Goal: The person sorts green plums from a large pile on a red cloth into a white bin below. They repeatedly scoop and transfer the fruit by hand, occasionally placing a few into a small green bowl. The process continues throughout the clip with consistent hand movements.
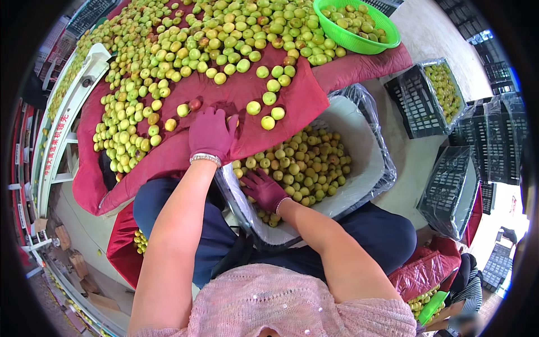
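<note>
My left hand [212,134], in a purple glove, lies palm down on a red quilted cloth [236,96]. Its thumb stands off from the fingers, beside a mostly hidden fruit; the palm's underside cannot be seen. A reddish fruit [195,104] and a yellow-green fruit [182,110], both jujube-like, lie just beyond the fingertips. My right hand [264,191], gloved too, rests with spread fingers on many green fruits [309,166] inside a crate with a white liner [358,128]. This crate stands between my legs, under the cloth's edge.
Loose fruits [236,29] cover the table's far part. A bright green basket [358,36] of fruit sits at its far right. A white machine rail [69,122] runs along the left. Black crates [448,189] stand right; behind them, lower right, is another person's striped sleeve [471,290].
</note>
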`<action>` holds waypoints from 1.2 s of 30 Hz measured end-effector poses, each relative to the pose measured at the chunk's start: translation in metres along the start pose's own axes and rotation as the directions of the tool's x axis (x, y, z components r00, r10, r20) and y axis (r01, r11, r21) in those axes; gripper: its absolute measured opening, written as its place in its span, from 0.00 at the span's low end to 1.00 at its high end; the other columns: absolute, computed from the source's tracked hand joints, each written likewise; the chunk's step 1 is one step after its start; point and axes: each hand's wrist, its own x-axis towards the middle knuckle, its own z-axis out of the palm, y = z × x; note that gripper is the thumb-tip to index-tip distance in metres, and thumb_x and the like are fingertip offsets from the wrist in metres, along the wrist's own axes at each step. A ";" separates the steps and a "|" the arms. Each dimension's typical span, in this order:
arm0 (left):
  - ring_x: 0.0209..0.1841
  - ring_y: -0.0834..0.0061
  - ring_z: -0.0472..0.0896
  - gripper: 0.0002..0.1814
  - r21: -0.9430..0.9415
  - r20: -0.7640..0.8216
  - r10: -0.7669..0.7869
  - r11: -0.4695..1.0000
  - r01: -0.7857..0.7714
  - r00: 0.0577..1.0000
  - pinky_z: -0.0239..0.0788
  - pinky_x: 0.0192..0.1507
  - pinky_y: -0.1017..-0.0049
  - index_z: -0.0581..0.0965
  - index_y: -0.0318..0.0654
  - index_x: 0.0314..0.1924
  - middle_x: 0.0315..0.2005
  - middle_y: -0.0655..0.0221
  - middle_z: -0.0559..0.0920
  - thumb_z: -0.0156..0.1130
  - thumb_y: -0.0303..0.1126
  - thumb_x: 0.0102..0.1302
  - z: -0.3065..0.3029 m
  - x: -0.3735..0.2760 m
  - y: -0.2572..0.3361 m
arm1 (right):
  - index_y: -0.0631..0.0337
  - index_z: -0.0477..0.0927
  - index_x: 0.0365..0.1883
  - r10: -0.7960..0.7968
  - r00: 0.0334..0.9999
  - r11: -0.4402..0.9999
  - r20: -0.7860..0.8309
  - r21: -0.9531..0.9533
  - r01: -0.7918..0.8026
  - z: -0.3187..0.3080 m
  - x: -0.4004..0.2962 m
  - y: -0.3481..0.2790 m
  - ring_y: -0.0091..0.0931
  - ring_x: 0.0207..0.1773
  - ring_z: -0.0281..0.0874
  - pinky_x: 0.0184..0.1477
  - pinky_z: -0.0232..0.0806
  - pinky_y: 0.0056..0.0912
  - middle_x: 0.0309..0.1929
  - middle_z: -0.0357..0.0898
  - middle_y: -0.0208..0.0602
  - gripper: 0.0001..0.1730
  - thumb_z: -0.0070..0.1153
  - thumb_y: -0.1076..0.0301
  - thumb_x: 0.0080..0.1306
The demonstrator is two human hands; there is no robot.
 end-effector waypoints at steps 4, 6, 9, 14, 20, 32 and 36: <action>0.40 0.56 0.78 0.19 0.044 -0.052 0.012 0.999 -0.010 0.999 0.72 0.40 0.60 0.77 0.38 0.32 0.35 0.58 0.79 0.55 0.49 0.67 0.009 0.002 0.002 | 0.44 0.79 0.55 -0.021 0.999 1.000 -0.042 -0.007 0.021 0.008 -0.006 0.017 0.37 0.72 0.58 0.75 0.41 0.52 0.66 0.68 0.34 0.23 0.48 0.61 0.60; 0.44 0.55 0.78 0.18 0.035 0.033 -0.033 0.999 0.031 0.999 0.72 0.44 0.60 0.77 0.38 0.35 0.38 0.57 0.79 0.55 0.48 0.67 0.004 0.001 0.004 | 0.44 0.80 0.52 -0.038 0.998 0.999 -0.048 -0.039 0.036 0.006 -0.008 0.018 0.36 0.72 0.59 0.75 0.44 0.50 0.67 0.67 0.33 0.20 0.44 0.62 0.64; 0.44 0.55 0.78 0.19 0.065 0.031 -0.039 0.997 0.037 0.999 0.71 0.45 0.60 0.77 0.37 0.36 0.39 0.57 0.79 0.55 0.48 0.67 0.004 0.004 0.007 | 0.44 0.80 0.52 -0.027 0.994 0.999 -0.102 -0.029 0.024 0.008 -0.009 0.025 0.35 0.72 0.58 0.75 0.43 0.49 0.67 0.67 0.32 0.20 0.44 0.61 0.64; 0.44 0.55 0.77 0.18 0.060 0.042 -0.021 0.998 0.018 0.999 0.71 0.45 0.60 0.78 0.38 0.36 0.39 0.58 0.80 0.55 0.47 0.67 0.006 0.007 0.011 | 0.45 0.81 0.49 0.053 0.994 0.999 -0.092 -0.006 -0.053 0.001 -0.013 0.027 0.35 0.74 0.55 0.74 0.43 0.53 0.69 0.65 0.32 0.18 0.50 0.62 0.60; 0.38 0.56 0.79 0.18 0.047 -0.086 0.027 0.999 -0.023 0.996 0.72 0.38 0.60 0.76 0.39 0.32 0.33 0.58 0.79 0.57 0.48 0.66 0.012 0.000 0.002 | 0.53 0.79 0.51 0.239 0.969 0.951 -0.058 -0.186 -0.246 -0.038 -0.014 0.066 0.38 0.71 0.57 0.72 0.49 0.56 0.67 0.65 0.39 0.24 0.60 0.62 0.53; 0.38 0.58 0.79 0.23 0.112 -0.088 0.005 0.994 0.005 0.996 0.71 0.38 0.61 0.76 0.39 0.32 0.33 0.59 0.77 0.58 0.54 0.63 0.019 0.005 0.013 | 0.54 0.76 0.53 0.655 0.697 0.724 -0.292 -0.021 -0.689 -0.032 -0.049 0.176 0.42 0.56 0.71 0.57 0.63 0.46 0.55 0.73 0.51 0.19 0.52 0.61 0.64; 0.38 0.58 0.79 0.23 0.096 -0.093 -0.003 0.995 0.012 0.996 0.71 0.38 0.60 0.76 0.38 0.33 0.33 0.58 0.78 0.59 0.54 0.63 0.015 0.006 0.016 | 0.58 0.76 0.49 0.154 0.918 0.970 -0.366 0.234 -0.070 -0.029 0.033 0.051 0.41 0.61 0.68 0.63 0.61 0.44 0.57 0.71 0.45 0.16 0.50 0.69 0.62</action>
